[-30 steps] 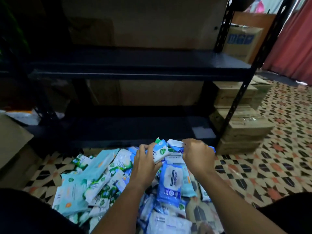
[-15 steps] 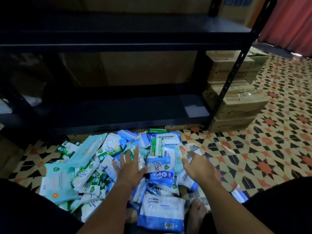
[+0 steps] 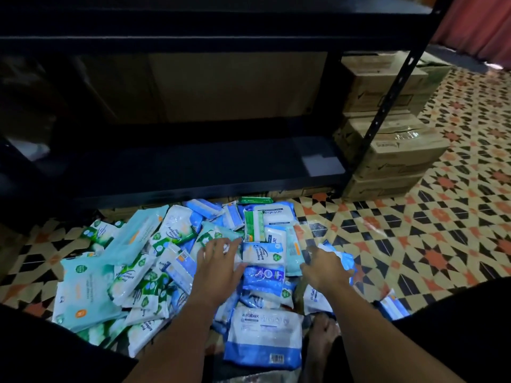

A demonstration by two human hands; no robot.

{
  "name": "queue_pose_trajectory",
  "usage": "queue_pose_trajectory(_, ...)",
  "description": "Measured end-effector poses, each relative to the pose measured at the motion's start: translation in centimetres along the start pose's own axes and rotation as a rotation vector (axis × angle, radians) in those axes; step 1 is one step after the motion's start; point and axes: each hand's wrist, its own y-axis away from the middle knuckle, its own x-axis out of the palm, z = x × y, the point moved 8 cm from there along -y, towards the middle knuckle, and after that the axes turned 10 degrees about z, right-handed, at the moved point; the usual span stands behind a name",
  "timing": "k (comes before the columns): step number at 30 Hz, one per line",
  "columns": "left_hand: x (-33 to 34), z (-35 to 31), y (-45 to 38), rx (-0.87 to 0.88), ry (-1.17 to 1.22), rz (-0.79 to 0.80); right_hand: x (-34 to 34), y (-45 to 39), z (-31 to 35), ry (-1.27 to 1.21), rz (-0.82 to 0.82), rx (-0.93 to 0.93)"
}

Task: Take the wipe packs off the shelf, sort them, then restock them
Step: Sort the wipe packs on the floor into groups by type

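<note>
Both hands dropped flat, fingers spread: left hand (image 3: pixel 218 261) touching white pack (image 3: pixel 262 252) lying crosswise between it and right hand (image 3: pixel 323 268).

Both forearms reach forward, palms down; the left hand (image 3: pixel 218 258) lies flat with fingers spread, the right hand (image 3: pixel 322 265) seemingly relaxed, slightly blurred.

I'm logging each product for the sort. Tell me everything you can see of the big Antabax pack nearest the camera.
The Antabax pack is a large soft plastic pouch, white above with a blue band along its near edge, where a barcode sits. Its brand name is printed at the upper left. It lies flat, face up, on the near end of the pile, between the person's forearms. Neither hand touches it.
</note>
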Motion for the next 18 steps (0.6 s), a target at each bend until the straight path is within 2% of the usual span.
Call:
queue_pose_trajectory(3, 0.1, -3.9, 0.0, 0.221, 0.035, -0.044, 0.1, 0.1, -1.1, 0.008, -0.041, 0.072)
queue_pose_trajectory(9, 4.8, -7.5, -0.4, 0.533, -0.288, 0.215, 2.2, -0.7, -2.8, 0.122, 0.017, 0.161)
queue_pose_trajectory(13, 4.5, -7.9, -1.2, 0.720, -0.403, 0.211, 2.7, -1.1, -4.4, -0.019, 0.018, 0.206)
queue_pose_trajectory(18, 4.8, -8.7, -4.2, 0.771, -0.365, 0.229, 2.5, -1.7, -7.3, -0.268, -0.080, 0.303)
